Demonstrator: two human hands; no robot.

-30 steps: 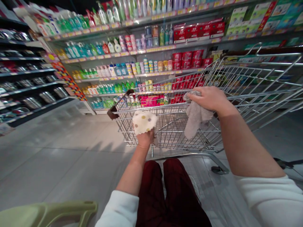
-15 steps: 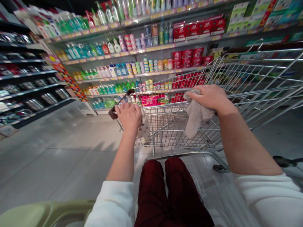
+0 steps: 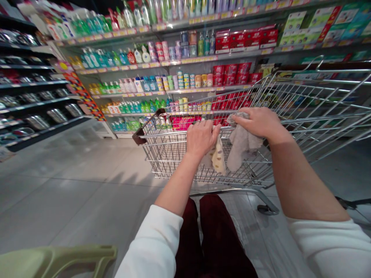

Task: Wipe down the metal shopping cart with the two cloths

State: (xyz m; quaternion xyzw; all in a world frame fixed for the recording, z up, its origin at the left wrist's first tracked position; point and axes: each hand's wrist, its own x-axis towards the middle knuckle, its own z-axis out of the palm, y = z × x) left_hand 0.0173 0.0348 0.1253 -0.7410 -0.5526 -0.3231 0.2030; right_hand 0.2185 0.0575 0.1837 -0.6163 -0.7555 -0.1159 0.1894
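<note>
Along a shopping-cart rail (image 3: 165, 134), the left hand (image 3: 201, 139) has slid from the brown corner (image 3: 139, 138) toward the right hand (image 3: 257, 121), its grip closed round a hanging spotted cloth (image 3: 219, 159); that stretch is likely wiped. The right grip, unmoved, holds a grey cloth (image 3: 241, 148) against the rail.
</note>
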